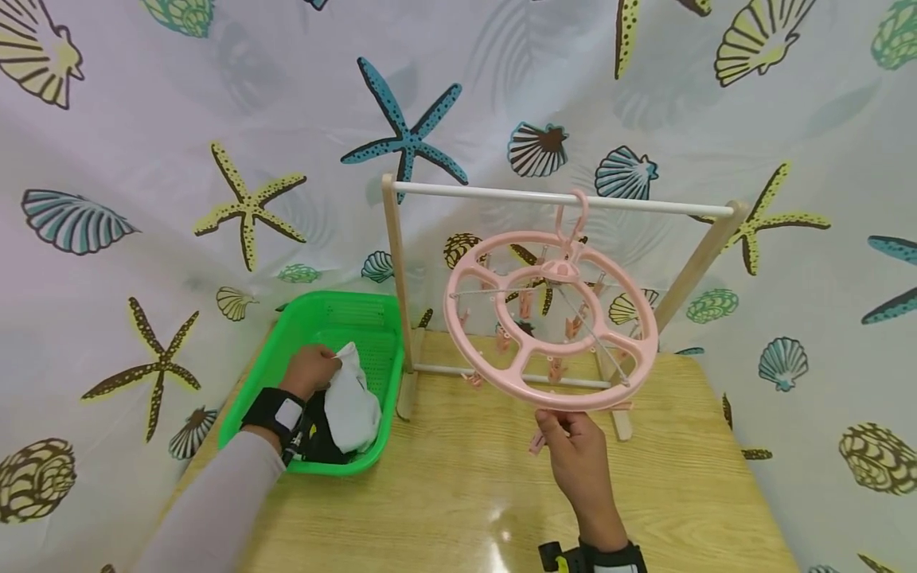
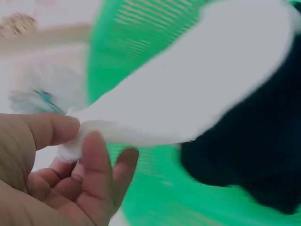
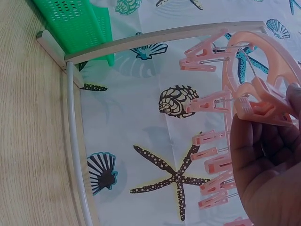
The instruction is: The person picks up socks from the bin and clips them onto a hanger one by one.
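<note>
My left hand (image 1: 310,370) is over the green basket (image 1: 390,414), pinching one end of a white sock (image 1: 351,410) between thumb and fingers. In the left wrist view the sock (image 2: 188,80) stretches away from the fingertips, its far part beside dark cloth (image 2: 244,127). A round pink clip hanger (image 1: 516,370) hangs by its hook from a white rail. At its near rim, my right hand (image 1: 583,465) pinches a pink clothespin (image 3: 263,101), seen close up in the right wrist view.
The white rail (image 1: 466,191) rests on a wooden stand (image 1: 397,263) on the wood-grain table (image 1: 458,493). Several other pink clothespins (image 3: 211,103) dangle around the hanger. Behind hangs a sheet (image 1: 458,48) printed with shells and starfish.
</note>
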### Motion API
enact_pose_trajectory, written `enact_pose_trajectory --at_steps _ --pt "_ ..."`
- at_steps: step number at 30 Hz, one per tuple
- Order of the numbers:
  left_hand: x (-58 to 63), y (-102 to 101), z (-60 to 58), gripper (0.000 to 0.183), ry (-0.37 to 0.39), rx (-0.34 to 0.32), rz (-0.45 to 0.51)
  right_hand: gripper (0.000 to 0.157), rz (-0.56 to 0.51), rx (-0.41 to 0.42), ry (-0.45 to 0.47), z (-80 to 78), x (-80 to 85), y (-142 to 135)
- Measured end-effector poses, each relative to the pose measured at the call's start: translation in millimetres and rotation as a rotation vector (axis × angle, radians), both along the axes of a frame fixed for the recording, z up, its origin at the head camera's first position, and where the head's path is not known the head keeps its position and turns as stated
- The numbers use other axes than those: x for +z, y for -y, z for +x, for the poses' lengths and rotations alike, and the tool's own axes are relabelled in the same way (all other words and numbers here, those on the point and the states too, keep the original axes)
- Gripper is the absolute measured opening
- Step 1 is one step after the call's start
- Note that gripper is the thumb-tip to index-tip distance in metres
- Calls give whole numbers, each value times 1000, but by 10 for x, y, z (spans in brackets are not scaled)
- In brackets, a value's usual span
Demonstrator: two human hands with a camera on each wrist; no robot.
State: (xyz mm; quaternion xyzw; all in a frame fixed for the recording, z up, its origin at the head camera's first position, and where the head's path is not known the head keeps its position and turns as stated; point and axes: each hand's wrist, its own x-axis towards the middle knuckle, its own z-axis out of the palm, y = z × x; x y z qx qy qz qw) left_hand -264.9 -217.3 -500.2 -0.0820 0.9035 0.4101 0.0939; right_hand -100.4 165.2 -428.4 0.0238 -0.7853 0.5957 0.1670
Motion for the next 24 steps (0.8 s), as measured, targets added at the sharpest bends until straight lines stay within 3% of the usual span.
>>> enact_pose_trajectory --at_steps 6,12,18,24 --pt "357 -227 258 42 -180 -114 168 7 15 7 -4 -7 1 -26" --pt "513 -525 591 32 -266 -153 266 6 1 6 -14 -7 9 -44" --pt "468 -991 966 15 -283 -202 395 6 -42 0 -15 -1 17 -19" --pt "252 -1406 1338 15 -279 -299 483 5 -47 11 -40 -12 18 21"
